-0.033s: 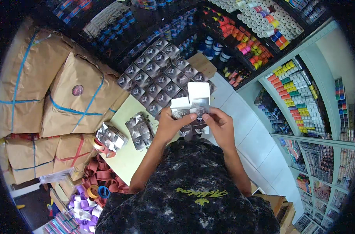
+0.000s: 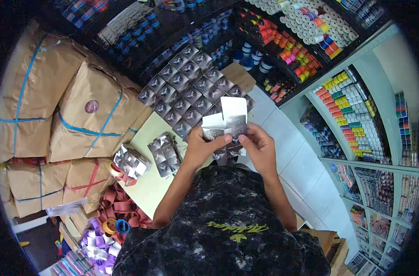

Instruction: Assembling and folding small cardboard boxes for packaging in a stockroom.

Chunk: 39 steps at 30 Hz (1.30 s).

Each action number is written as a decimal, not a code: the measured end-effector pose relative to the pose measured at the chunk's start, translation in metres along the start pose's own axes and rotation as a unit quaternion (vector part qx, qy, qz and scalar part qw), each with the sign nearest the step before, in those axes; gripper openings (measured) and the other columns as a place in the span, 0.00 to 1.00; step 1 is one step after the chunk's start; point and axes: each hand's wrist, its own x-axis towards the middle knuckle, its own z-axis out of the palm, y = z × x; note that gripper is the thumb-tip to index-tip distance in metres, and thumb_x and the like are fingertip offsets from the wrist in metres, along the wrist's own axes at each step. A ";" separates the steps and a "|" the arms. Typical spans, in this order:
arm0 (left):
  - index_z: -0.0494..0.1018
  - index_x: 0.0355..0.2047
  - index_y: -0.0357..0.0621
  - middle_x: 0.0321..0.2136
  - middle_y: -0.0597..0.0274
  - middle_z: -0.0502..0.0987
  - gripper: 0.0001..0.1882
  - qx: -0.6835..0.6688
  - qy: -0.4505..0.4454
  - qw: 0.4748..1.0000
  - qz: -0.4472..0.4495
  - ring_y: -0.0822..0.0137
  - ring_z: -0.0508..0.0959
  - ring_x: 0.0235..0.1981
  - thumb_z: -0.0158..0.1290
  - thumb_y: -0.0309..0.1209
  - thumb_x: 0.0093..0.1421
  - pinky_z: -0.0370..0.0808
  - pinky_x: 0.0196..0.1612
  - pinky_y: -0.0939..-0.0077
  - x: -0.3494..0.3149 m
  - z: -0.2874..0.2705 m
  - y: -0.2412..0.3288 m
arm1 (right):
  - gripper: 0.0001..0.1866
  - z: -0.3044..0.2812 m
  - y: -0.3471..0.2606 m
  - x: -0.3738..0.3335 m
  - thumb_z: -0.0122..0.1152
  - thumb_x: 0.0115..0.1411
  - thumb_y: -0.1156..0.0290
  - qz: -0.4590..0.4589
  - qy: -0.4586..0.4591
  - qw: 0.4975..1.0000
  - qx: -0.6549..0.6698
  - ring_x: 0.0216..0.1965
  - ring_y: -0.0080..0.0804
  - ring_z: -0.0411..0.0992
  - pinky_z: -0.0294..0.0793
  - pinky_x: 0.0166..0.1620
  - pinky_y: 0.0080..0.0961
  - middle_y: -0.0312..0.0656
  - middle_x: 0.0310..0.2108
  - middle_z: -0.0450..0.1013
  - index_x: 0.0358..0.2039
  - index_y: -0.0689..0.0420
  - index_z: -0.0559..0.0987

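Between my two hands is a small silver-and-black carton (image 2: pixel 236 125), its white inner flaps raised and standing apart. My left hand (image 2: pixel 201 149) grips its left side, thumb laid across the printed front. On the right side, my right hand (image 2: pixel 260 146) pinches it with thumb and fingers. Just beyond, a block of similar small boxes (image 2: pixel 191 94) stands in tight rows on the pale table (image 2: pixel 147 191). Left of my left forearm sits a smaller group of dark boxes (image 2: pixel 164 155), and beside it a silvery stack of cartons (image 2: pixel 131 163).
A red tape dispenser (image 2: pixel 122 175) lies at the table's left edge. Large brown paper parcels (image 2: pixel 87 108) tied with blue straps pile up at left, above red and purple plastic rings (image 2: pixel 119 204). Shelves of thread spools (image 2: pixel 349 115) line the right, beyond the tiled floor (image 2: pixel 303 172).
The carton's tall white flap tilts very slightly to the left. Both hands keep their hold, almost unmoved.
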 end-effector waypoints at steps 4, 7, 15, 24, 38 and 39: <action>0.73 0.53 0.37 0.42 0.62 0.80 0.26 -0.042 -0.012 0.999 0.004 0.73 0.79 0.42 0.68 0.30 0.57 0.76 0.47 0.75 0.000 0.002 -0.002 | 0.21 0.000 0.002 -0.001 0.64 0.65 0.75 0.006 -0.004 1.000 -0.008 0.44 0.22 0.75 0.75 0.48 0.21 0.41 0.45 0.78 0.57 0.64 0.75; 0.68 0.57 0.37 0.46 0.61 0.79 0.29 -0.097 -0.001 0.995 0.016 0.71 0.78 0.45 0.66 0.30 0.58 0.76 0.49 0.73 0.000 0.007 -0.005 | 0.29 -0.006 0.009 -0.002 0.61 0.62 0.80 -0.008 -0.065 0.996 -0.059 0.51 0.29 0.75 0.73 0.55 0.26 0.47 0.53 0.76 0.64 0.61 0.70; 0.58 0.67 0.42 0.55 0.57 0.73 0.32 -0.253 0.060 0.964 -0.062 0.66 0.76 0.54 0.58 0.31 0.67 0.75 0.56 0.68 0.000 0.003 -0.008 | 0.31 0.003 -0.020 -0.009 0.69 0.49 0.78 -0.159 -0.117 0.944 -0.264 0.59 0.44 0.69 0.67 0.63 0.35 0.46 0.58 0.70 0.56 0.53 0.79; 0.52 0.70 0.46 0.59 0.46 0.70 0.37 -0.323 -0.034 0.944 -0.050 0.50 0.75 0.57 0.56 0.36 0.66 0.75 0.59 0.55 -0.006 -0.004 -0.004 | 0.19 -0.005 -0.015 -0.010 0.67 0.48 0.80 -0.231 -0.109 0.929 -0.269 0.46 0.41 0.76 0.74 0.54 0.34 0.44 0.41 0.80 0.43 0.58 0.85; 0.60 0.66 0.37 0.61 0.49 0.71 0.33 -0.333 -0.073 0.938 -0.067 0.55 0.74 0.60 0.57 0.35 0.64 0.73 0.62 0.59 -0.015 0.011 -0.003 | 0.14 0.010 -0.010 -0.019 0.74 0.51 0.77 -0.233 0.079 0.934 -0.260 0.43 0.40 0.74 0.72 0.48 0.34 0.45 0.38 0.77 0.38 0.59 0.80; 0.56 0.66 0.43 0.59 0.50 0.70 0.32 -0.353 -0.057 0.931 -0.068 0.53 0.74 0.59 0.56 0.31 0.65 0.74 0.60 0.57 -0.016 0.013 -0.002 | 0.15 0.012 -0.009 -0.020 0.74 0.50 0.76 -0.229 0.092 0.928 -0.279 0.43 0.41 0.74 0.71 0.49 0.35 0.44 0.38 0.77 0.39 0.58 0.81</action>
